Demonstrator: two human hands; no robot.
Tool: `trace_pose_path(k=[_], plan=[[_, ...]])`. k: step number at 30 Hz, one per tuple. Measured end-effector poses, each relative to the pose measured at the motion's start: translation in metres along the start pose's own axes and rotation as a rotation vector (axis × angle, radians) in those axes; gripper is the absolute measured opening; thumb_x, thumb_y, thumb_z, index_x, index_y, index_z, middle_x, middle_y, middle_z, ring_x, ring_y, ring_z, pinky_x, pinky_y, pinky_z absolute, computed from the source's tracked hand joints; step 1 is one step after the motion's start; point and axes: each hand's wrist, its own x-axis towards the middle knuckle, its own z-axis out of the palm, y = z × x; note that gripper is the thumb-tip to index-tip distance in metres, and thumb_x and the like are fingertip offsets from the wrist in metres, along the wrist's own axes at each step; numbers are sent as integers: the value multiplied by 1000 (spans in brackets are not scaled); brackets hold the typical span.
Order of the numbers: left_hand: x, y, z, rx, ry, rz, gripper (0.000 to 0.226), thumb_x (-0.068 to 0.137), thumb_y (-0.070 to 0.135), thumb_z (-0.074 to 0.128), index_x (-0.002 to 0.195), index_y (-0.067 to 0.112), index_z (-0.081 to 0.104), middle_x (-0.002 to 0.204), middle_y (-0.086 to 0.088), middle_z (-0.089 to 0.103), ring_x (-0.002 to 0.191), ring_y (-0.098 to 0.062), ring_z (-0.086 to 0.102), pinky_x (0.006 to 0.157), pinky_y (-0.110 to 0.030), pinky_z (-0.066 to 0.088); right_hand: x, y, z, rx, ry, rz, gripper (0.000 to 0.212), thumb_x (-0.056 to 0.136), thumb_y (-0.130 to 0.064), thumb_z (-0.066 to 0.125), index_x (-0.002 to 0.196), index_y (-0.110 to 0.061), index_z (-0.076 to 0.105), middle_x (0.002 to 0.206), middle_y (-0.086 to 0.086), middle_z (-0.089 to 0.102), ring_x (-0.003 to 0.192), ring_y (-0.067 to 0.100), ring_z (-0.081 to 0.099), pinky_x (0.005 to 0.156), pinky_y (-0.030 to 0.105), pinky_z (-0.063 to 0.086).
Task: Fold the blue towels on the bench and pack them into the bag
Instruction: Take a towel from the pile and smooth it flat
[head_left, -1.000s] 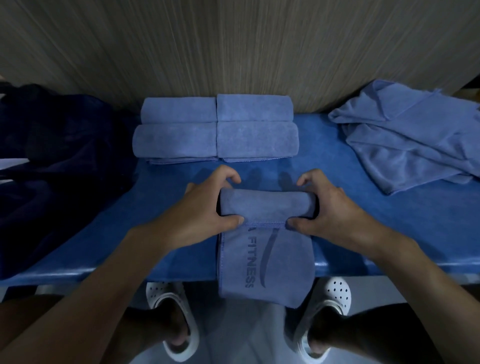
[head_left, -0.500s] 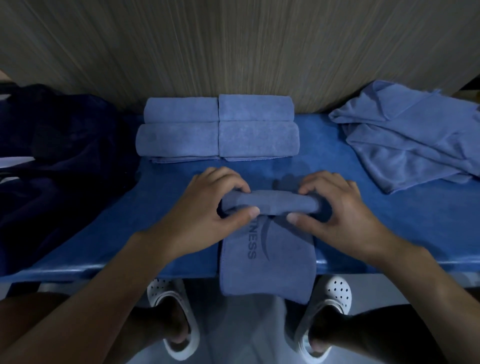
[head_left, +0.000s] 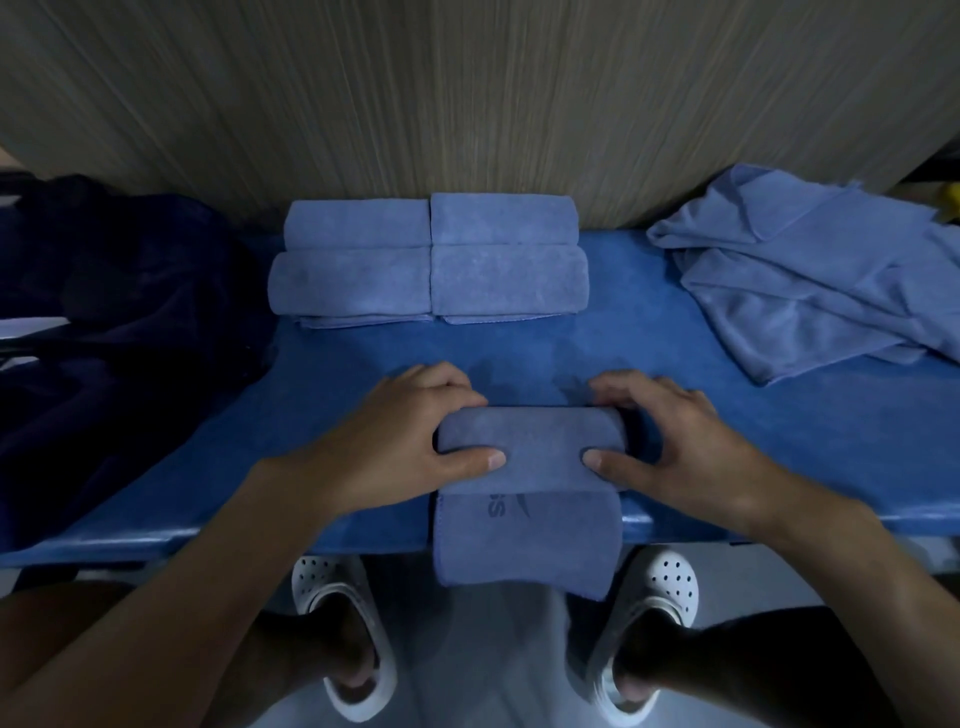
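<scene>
Both hands' fingers (head_left: 457, 387) gripping half-rolled towel (head_left: 530, 441), printed logo (head_left: 501, 505) mostly hidden, bag (head_left: 104, 312) indistinct

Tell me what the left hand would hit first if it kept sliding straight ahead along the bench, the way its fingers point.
The left hand points away and slightly right. Past the roll it grips lies bare bench, then the rolled towels by the wall, probably the near row first, though depth is hard to judge.

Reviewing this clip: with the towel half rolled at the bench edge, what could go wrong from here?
1. The half-rolled blue towel has its loose tail hanging past the blue bench edge; its weight may drag the roll crooked.
2. The left hand and right hand grip only the ends, so the middle may roll loose.
</scene>
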Motion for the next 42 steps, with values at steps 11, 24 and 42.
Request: trace_pose_path(k=[11,24,42], plan=[[5,10,-10,-241,11,-101,31,78,44,77,102,36,60,99,20,63,93,2,60,81,-29,53,13,-1,5,43,126,-98,36,74,-36,79,104,-28,60,96,-19,51,95,7,50,90,40,44],[-2,14,-5,-82,91,88,34,75,41,76,90,38,45,126,22,51,121,5,45,104,-34,38,7,-15,4,-37,132,-146,37,73,-59,63,87,-28,46,115,-13,49,115,5,43,93,30,30],[-25,33,5,-229,111,-292,59,70,56,80,114,34,47,103,16,56,88,0,57,67,-15,44,-15,-15,9,-24,2,34,72,73,-67,58,134,-31,44,119,-21,44,112,3,40,100,28,28]])
